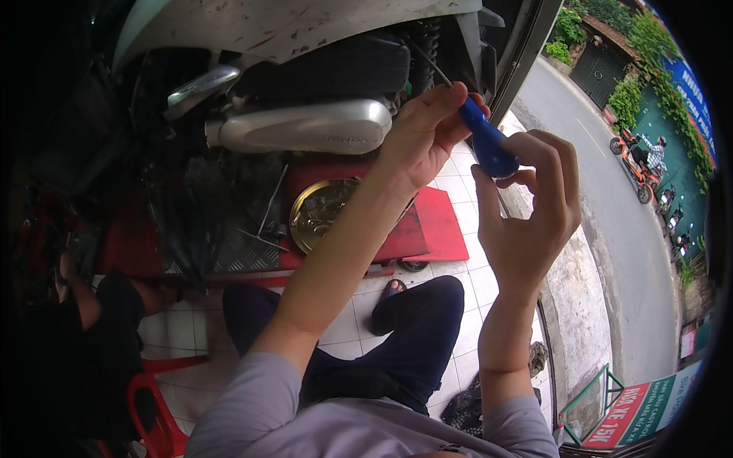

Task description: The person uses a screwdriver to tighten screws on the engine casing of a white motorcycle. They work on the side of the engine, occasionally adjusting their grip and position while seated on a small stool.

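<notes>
A screwdriver with a blue bulbous handle (pixel 492 153) is held up between my hands, its thin metal shaft pointing up and left toward the rear of a motorbike. My left hand (pixel 424 137) pinches it near where the shaft meets the handle. The fingertips of my right hand (pixel 531 217) close round the thick butt end. The shaft reaches in beside the black shock absorber spring (pixel 424 57), under the pale body panel (pixel 321 27); its tip cannot be made out. A silver engine cover (pixel 309 126) lies left of my left hand.
Below the motorbike is a red lift platform (pixel 443 229) bearing a round gold-coloured tray (pixel 301 221) with small parts. Another person (pixel 84 305) sits at the left by a red plastic chair (pixel 156 416). On the right, a street (pixel 603 160) runs past a sign board (pixel 641 408).
</notes>
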Tool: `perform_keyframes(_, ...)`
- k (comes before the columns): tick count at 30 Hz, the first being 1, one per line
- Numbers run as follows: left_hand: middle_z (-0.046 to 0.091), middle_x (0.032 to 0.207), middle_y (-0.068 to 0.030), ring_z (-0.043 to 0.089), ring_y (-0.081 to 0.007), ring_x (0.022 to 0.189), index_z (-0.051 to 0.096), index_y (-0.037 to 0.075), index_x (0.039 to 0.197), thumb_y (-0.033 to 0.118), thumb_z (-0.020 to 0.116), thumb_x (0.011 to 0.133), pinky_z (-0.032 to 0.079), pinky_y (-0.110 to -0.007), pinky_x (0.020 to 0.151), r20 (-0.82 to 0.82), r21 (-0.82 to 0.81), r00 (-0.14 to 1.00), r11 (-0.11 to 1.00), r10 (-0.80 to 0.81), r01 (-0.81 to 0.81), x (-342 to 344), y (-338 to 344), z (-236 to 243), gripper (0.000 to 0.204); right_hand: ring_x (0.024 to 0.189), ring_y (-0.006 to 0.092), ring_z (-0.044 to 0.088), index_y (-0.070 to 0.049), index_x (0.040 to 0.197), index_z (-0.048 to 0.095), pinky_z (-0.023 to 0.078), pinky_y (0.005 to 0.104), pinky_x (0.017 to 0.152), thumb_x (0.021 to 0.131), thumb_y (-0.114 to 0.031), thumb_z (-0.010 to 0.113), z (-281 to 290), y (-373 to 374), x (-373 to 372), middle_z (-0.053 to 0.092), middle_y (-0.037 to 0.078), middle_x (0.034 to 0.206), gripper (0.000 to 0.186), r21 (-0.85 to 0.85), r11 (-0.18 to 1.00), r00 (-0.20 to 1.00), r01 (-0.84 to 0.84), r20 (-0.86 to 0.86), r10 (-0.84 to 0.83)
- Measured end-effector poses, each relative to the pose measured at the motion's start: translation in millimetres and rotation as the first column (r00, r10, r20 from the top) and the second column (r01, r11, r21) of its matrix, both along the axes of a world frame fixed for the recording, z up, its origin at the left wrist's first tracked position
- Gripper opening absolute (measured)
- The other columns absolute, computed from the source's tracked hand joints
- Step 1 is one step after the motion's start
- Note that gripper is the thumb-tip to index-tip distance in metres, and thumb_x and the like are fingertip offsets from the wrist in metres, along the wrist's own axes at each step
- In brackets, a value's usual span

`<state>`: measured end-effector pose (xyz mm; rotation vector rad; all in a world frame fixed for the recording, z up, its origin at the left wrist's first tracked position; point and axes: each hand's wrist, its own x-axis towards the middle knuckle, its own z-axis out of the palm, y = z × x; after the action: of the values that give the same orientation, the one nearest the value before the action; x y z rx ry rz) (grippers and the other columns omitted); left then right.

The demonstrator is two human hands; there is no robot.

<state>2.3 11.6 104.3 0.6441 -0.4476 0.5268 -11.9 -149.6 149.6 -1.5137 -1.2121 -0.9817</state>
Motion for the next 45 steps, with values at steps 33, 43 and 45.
perform_keyframes(33, 0.064, 0.113, -0.0107, 0.061, -0.0191, 0.107, 0.059, 0.006, 0.117, 0.017, 0.064, 0.093, 0.049, -0.034, 0.093, 0.187, -0.007, 0.955, 0.972, -0.230, 0.236, 1.7, -35.9, 6.9, 0.026, 0.041, 0.0073, 0.046, -0.004, 0.072, 0.052, 0.033, 0.0221, 0.042, 0.082, -0.023, 0.077, 0.7, 1.1, 12.8, 0.050, 0.003, 0.049, 0.033, 0.019, 0.956, 0.944, 0.292, -0.164, -0.285)
perform_keyframes(43, 0.065, 0.086, -0.0044, 0.067, -0.0139, 0.082, 0.062, 0.007, 0.095, 0.016, 0.072, 0.088, 0.059, -0.029, 0.074, -0.007, -0.098, 0.990, 0.986, -0.139, 0.138, -1.3, -34.9, 7.2, 0.015, 0.051, 0.0108, 0.051, -0.001, 0.091, 0.062, 0.038, 0.0239, 0.048, 0.084, -0.013, 0.070, 6.0, 1.8, 12.1, 0.056, 0.006, 0.065, 0.016, -0.065, 0.991, 0.972, 0.117, -0.198, -0.128)
perform_keyframes(45, 0.066, 0.085, -0.0026, 0.064, -0.0102, 0.080, 0.064, 0.009, 0.094, 0.019, 0.071, 0.088, 0.054, -0.025, 0.072, -0.087, -0.064, 0.993, 0.996, -0.074, 0.069, -2.0, -38.0, 13.9, 0.014, 0.064, 0.0114, 0.060, -0.002, 0.101, 0.060, 0.045, 0.0218, 0.054, 0.076, -0.003, 0.074, 5.8, 0.0, 8.5, 0.064, 0.006, 0.084, 0.028, 0.018, 1.000, 0.993, 0.007, -0.122, -0.004)
